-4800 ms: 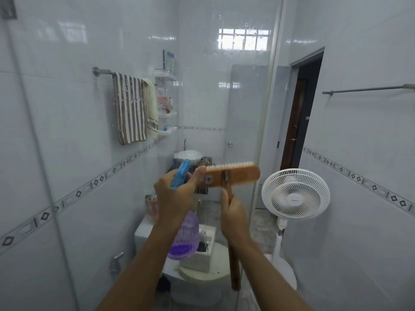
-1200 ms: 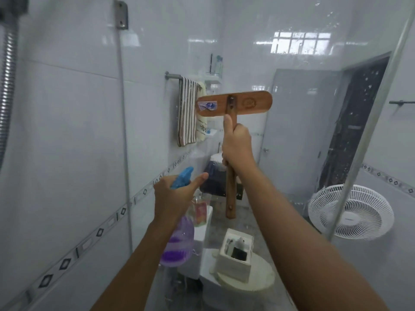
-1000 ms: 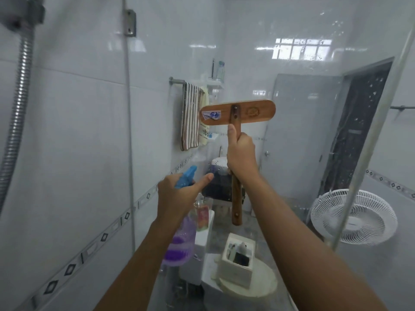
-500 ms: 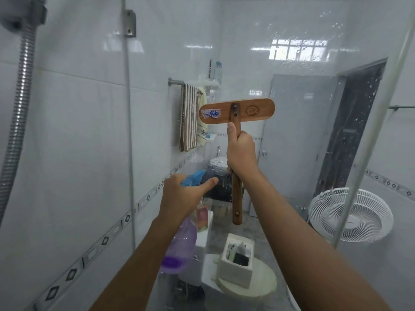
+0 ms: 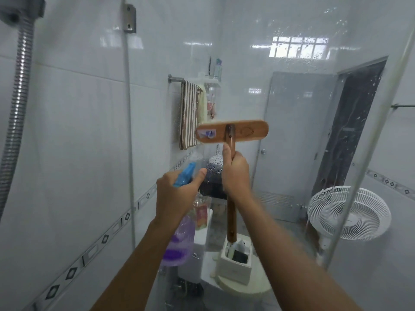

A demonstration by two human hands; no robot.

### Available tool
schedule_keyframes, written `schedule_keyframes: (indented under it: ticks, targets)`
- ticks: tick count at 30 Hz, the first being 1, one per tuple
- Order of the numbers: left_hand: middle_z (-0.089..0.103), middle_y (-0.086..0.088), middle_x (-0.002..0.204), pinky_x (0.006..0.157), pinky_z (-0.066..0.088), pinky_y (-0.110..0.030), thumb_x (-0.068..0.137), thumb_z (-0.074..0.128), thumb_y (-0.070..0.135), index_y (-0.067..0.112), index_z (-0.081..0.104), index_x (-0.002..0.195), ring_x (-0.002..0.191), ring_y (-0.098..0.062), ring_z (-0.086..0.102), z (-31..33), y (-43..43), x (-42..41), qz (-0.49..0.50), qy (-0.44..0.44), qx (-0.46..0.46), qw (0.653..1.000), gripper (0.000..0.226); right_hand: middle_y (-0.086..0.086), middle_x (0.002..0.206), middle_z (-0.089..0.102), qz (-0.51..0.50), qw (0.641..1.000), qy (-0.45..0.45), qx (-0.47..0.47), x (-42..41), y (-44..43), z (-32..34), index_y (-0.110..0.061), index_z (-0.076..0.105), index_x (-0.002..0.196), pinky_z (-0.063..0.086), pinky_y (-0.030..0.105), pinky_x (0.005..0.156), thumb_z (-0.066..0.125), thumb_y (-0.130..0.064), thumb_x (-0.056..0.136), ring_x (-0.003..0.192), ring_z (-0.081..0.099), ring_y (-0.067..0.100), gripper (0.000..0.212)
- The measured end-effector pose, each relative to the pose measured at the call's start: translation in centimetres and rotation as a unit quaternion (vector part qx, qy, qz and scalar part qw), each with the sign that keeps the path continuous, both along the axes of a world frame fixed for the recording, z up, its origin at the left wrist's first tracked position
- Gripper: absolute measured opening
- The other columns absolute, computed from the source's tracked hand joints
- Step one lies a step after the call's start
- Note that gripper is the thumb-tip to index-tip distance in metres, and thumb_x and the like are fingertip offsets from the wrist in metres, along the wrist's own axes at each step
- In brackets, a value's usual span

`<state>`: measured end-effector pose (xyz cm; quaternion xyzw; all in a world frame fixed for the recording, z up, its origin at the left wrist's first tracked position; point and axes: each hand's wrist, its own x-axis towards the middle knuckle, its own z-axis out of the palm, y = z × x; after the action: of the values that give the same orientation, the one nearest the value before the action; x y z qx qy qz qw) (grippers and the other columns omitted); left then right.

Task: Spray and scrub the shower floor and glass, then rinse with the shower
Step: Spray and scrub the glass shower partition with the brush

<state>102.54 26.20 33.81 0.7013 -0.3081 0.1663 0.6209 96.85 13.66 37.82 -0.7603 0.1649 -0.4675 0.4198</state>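
My right hand (image 5: 235, 173) grips the handle of a wooden scrub brush (image 5: 232, 131), whose flat head is held upright against the wet shower glass (image 5: 303, 122) at chest height. To its left my left hand (image 5: 175, 196) holds a clear purple spray bottle (image 5: 179, 241) by the neck, its blue nozzle (image 5: 185, 176) pointing up toward the glass. Water drops bead on the glass around the brush. The shower floor is out of view.
A ribbed metal shower hose (image 5: 16, 104) hangs at the far left. Through the glass I see a striped towel (image 5: 189, 115) on a rail, a toilet (image 5: 238, 277) with a white box on its lid, a white fan (image 5: 350, 212), and a grey door.
My right hand has drawn the brush down the glass, lower than half a second ago. My left hand with the spray bottle stays beside it, its nozzle showing again.
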Motion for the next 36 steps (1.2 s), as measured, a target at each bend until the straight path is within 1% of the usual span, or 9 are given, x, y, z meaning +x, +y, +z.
schedule_keyframes:
  ticks: [3,7,10,14,17,20,25,30,36]
  targets:
    - [0.051,0.009,0.054,0.039,0.039,-0.009,0.093,0.070,0.030,0.012,0.062,0.073,0.044,0.000,0.057,-0.7,0.1,0.6,0.003,-0.004,-0.020,1.000,0.028,-0.001,0.074,0.068,0.025,0.997,0.031,0.071,0.5,0.5,-8.8,-0.019,0.062,0.090,0.055,0.017,0.057,0.040,-0.050,0.102,0.061,0.064,0.000,0.040]
    - [0.058,0.006,0.060,0.041,0.042,-0.007,0.094,0.069,0.028,0.008,0.066,0.085,0.049,0.005,0.060,-1.8,0.5,1.5,0.015,0.000,-0.007,1.000,0.022,-0.005,0.086,0.072,0.026,0.987,0.112,0.109,0.5,2.1,-16.2,-0.023,0.065,0.103,0.055,0.023,0.070,0.040,-0.056,0.099,0.078,0.068,0.005,0.042]
    - [0.062,0.002,0.063,0.042,0.047,-0.012,0.093,0.069,0.031,0.014,0.066,0.087,0.051,0.000,0.061,-2.0,1.0,2.4,0.025,0.000,-0.003,1.000,0.018,0.006,0.080,0.070,0.038,0.991,0.095,0.091,2.1,2.3,-12.6,-0.020,0.062,0.096,0.054,0.023,0.058,0.042,-0.050,0.102,0.063,0.064,0.010,0.037]
    - [0.061,-0.006,0.063,0.049,0.057,-0.037,0.094,0.070,0.030,0.017,0.063,0.081,0.051,-0.022,0.061,-2.2,1.5,3.5,0.042,0.006,-0.004,0.999,0.020,0.005,0.074,0.061,0.049,0.998,0.042,0.027,5.0,2.4,-2.5,-0.014,0.058,0.092,0.048,0.022,0.050,0.040,-0.049,0.104,0.060,0.057,0.012,0.041]
    - [0.059,0.001,0.063,0.048,0.056,-0.027,0.094,0.068,0.031,0.018,0.063,0.085,0.051,-0.019,0.060,-2.5,2.1,3.7,0.047,0.008,-0.007,0.999,0.017,0.005,0.080,0.063,0.049,0.999,0.014,0.012,6.1,2.6,-0.3,-0.016,0.056,0.094,0.051,0.015,0.053,0.038,-0.049,0.105,0.069,0.063,0.015,0.039]
    - [0.060,0.000,0.062,0.047,0.056,-0.027,0.094,0.068,0.030,0.015,0.064,0.082,0.048,-0.016,0.059,-3.3,2.9,4.4,0.049,0.020,-0.015,0.998,0.019,0.011,0.085,0.068,0.062,0.995,0.034,0.065,6.7,2.7,-6.9,-0.021,0.060,0.098,0.059,0.035,0.065,0.038,-0.060,0.100,0.070,0.067,0.016,0.045]
    - [0.067,0.000,0.070,0.054,0.062,-0.041,0.092,0.071,0.035,0.021,0.065,0.090,0.058,-0.018,0.068,-4.7,4.2,5.6,0.040,0.052,-0.006,0.998,0.015,-0.005,0.106,0.068,0.023,0.989,0.093,0.115,5.5,4.1,-18.5,-0.027,0.059,0.121,0.057,0.034,0.089,0.037,-0.071,0.094,0.098,0.066,0.006,0.056]
    - [0.071,-0.007,0.073,0.059,0.062,-0.049,0.089,0.072,0.038,0.032,0.060,0.080,0.063,-0.025,0.071,-4.7,5.2,6.2,0.025,0.077,0.002,0.997,0.016,0.010,0.086,0.069,0.054,0.994,0.059,0.069,7.7,4.9,-8.8,-0.020,0.061,0.094,0.060,0.039,0.066,0.043,-0.055,0.100,0.073,0.068,0.022,0.040]
    - [0.068,-0.002,0.064,0.057,0.062,-0.041,0.083,0.072,0.049,0.026,0.062,0.072,0.055,-0.022,0.068,-3.3,6.1,6.5,0.033,0.094,-0.003,0.995,0.028,-0.002,0.070,0.056,0.026,1.000,0.002,-0.007,9.3,4.3,3.2,-0.011,0.058,0.092,0.036,0.013,0.043,0.040,-0.047,0.105,0.058,0.052,0.008,0.043]
